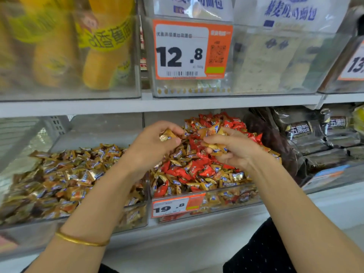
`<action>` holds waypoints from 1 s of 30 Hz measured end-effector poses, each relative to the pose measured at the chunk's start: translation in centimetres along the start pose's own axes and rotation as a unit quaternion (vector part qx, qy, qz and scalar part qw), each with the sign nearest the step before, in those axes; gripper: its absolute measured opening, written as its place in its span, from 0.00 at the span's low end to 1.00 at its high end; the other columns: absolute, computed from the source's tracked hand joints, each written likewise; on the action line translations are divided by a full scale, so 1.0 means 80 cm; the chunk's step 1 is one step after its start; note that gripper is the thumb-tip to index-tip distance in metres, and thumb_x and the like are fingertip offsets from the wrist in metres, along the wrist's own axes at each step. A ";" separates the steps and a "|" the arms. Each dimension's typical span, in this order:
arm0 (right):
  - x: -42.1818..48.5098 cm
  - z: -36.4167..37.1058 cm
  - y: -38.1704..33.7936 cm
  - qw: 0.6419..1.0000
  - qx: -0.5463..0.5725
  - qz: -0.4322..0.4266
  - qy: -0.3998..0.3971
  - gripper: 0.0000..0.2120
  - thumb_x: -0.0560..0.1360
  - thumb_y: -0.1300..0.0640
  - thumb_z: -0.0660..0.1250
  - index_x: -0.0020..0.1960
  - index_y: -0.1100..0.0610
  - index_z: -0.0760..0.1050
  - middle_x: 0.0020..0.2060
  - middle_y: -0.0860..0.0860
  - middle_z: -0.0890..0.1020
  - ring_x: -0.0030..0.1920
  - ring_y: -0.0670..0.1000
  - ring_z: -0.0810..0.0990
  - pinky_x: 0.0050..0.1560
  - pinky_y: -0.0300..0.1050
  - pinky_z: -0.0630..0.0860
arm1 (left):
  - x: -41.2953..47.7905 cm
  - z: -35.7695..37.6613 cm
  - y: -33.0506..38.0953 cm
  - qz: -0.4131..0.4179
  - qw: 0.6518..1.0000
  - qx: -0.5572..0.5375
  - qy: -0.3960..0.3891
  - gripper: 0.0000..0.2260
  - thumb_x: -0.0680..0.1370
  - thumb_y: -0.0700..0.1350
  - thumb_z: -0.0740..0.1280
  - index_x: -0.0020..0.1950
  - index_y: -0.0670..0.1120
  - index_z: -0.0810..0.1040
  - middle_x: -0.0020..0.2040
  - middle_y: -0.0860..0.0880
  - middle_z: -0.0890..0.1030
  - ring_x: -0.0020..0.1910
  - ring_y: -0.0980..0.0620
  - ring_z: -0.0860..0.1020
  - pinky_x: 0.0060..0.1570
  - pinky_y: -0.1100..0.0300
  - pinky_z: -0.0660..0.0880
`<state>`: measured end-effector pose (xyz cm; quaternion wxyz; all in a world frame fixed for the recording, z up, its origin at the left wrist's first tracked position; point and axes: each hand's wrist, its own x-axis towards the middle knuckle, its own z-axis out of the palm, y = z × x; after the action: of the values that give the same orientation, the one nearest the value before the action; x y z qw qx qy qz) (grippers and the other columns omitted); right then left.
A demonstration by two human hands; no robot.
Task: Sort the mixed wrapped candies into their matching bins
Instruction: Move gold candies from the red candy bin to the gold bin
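Our left hand [151, 144] pinches one gold candy [167, 134]; our right hand [236, 151] clutches several gold candies [215, 132]. Both hover over the mixed red-and-gold bin [246, 186], shelf edge [197, 104] above them, roomy all-gold bin [39, 233] to their left.

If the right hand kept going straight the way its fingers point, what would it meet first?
Probably the left hand, which pinches a gold candy: the right hand, gripping gold candies, points leftward at it over the mixed bin. Depth between them is unclear.
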<state>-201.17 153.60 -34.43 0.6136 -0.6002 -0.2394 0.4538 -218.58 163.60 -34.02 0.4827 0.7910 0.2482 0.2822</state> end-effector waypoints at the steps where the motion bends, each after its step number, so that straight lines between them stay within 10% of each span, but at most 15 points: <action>1: 0.000 0.012 -0.001 1.000 -0.001 -0.003 -0.017 0.30 0.71 0.67 0.70 0.70 0.62 0.65 0.46 0.56 0.80 0.29 0.48 0.78 0.15 0.33 0.58 | -0.003 -0.009 0.000 -0.008 1.000 -0.026 0.008 0.08 0.77 0.40 0.66 0.49 0.54 0.77 0.48 0.52 0.76 0.43 0.55 0.74 0.46 0.60 0.71; 10: 0.004 0.206 -0.007 0.939 -0.301 -0.104 -0.130 0.16 0.73 0.60 0.71 0.59 0.64 0.75 0.34 0.50 0.79 0.27 0.45 0.77 0.20 0.33 0.62 | -0.035 -0.109 -0.038 -0.178 0.944 -0.233 0.151 0.06 0.81 0.38 0.57 0.52 0.43 0.74 0.39 0.44 0.75 0.34 0.51 0.73 0.37 0.57 0.72; 13: 0.006 0.241 -0.004 0.909 -0.372 -0.074 -0.175 0.25 0.76 0.49 0.66 0.68 0.60 0.68 0.52 0.52 0.78 0.45 0.49 0.79 0.32 0.37 0.76 | -0.042 -0.133 -0.050 -0.238 0.906 -0.300 0.181 0.14 0.82 0.47 0.53 0.63 0.41 0.70 0.45 0.41 0.75 0.38 0.45 0.75 0.38 0.54 0.74; 16: 0.008 0.239 -0.001 0.910 -0.361 -0.051 -0.197 0.27 0.80 0.46 0.57 0.75 0.56 0.58 0.74 0.52 0.62 0.66 0.54 0.72 0.44 0.35 0.78 | -0.039 -0.137 -0.058 -0.235 0.925 -0.209 0.212 0.19 0.82 0.47 0.53 0.70 0.41 0.66 0.65 0.41 0.73 0.67 0.41 0.69 0.68 0.48 0.63; 19: 0.001 0.209 -0.001 0.943 -0.273 -0.064 -0.181 0.21 0.82 0.57 0.57 0.73 0.60 0.61 0.72 0.57 0.65 0.63 0.53 0.74 0.57 0.44 0.77 | -0.034 -0.122 -0.051 -0.189 0.950 -0.161 0.190 0.16 0.81 0.40 0.53 0.67 0.43 0.69 0.64 0.45 0.74 0.66 0.47 0.70 0.67 0.53 0.64; 30: -0.045 -0.031 -0.027 0.928 -0.353 -0.124 0.009 0.12 0.75 0.76 0.58 0.46 0.65 0.78 0.43 0.63 0.80 0.36 0.53 0.82 0.35 0.42 0.82 | -0.008 0.012 0.000 0.046 0.996 -0.016 -0.072 0.15 0.77 0.32 0.61 0.49 0.52 0.79 0.50 0.52 0.82 0.50 0.58 0.80 0.53 0.65 0.76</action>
<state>-200.25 149.54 -31.87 0.4157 -0.7474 -0.4510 0.2554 -218.42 162.57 -34.49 0.4984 0.8122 0.1711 0.2502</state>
